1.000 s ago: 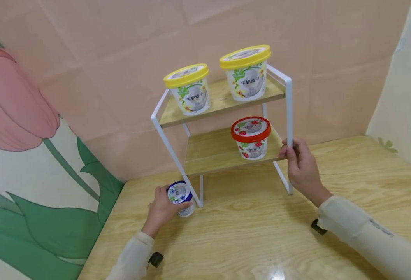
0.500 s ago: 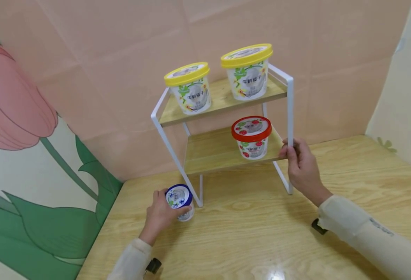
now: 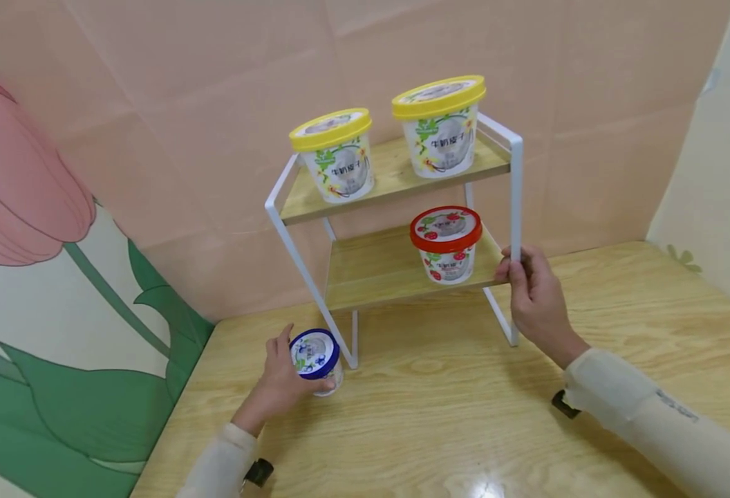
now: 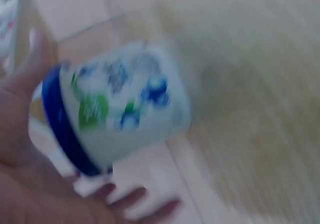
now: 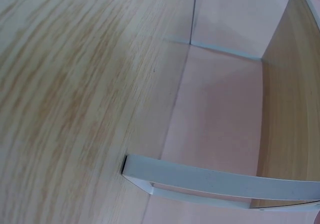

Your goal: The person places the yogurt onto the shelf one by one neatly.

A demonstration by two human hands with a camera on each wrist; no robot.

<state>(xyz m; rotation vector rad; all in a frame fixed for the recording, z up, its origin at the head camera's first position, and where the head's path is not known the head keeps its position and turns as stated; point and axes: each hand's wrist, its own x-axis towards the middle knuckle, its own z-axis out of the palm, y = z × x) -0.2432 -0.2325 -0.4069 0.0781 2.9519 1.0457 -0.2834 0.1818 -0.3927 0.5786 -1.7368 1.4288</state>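
A white paper tub with a blue lid and blueberry print (image 3: 314, 353) stands on the table beside the rack's left foot. Around it my left hand (image 3: 276, 386) is spread, thumb at the near side; in the left wrist view the straight fingers (image 4: 127, 199) look apart from the tub, though that view is blurred. With my right hand (image 3: 538, 297) I grip the right front post of a two-tier rack (image 3: 365, 270) with white metal frame and wooden boards. On its lower board sits a red-lidded tub (image 3: 447, 243). Two yellow-lidded tubs, left (image 3: 342, 166) and right (image 3: 442, 138), stand on the top board.
The wood-grain table (image 3: 427, 415) carries the rack close to a pinkish back wall (image 3: 216, 138). A tulip mural (image 3: 23, 187) covers the left wall. The right wrist view shows a rack leg (image 5: 215, 181) on the table.
My left fingers have loosened from the blue-lidded tub and spread, and that hand has drawn slightly left. The tub has shifted a little nearer. My right hand keeps its hold on the rack.
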